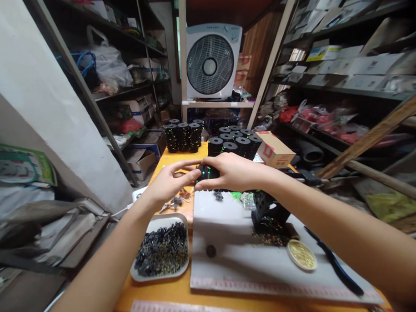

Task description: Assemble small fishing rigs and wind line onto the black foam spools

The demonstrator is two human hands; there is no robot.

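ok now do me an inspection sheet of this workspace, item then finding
Surface: orange table with a white board on it.
Job's things: black piece held above the board; stacked black cylinders behind.
Clutter: tray of small dark and yellowish parts, dish of gold-coloured bits, blue-and-black-handled tool.
Hands: left hand and right hand both gripping the black piece.
Cables: white cable at the table's left.
Surroundings: box fan ahead, loaded shelves both sides.

Orange table (160,290) is pretty packed: pale board (232,271) up front, white tray (187,247) beside it, black rolls (183,138) and a cardboard box (276,150) further back.
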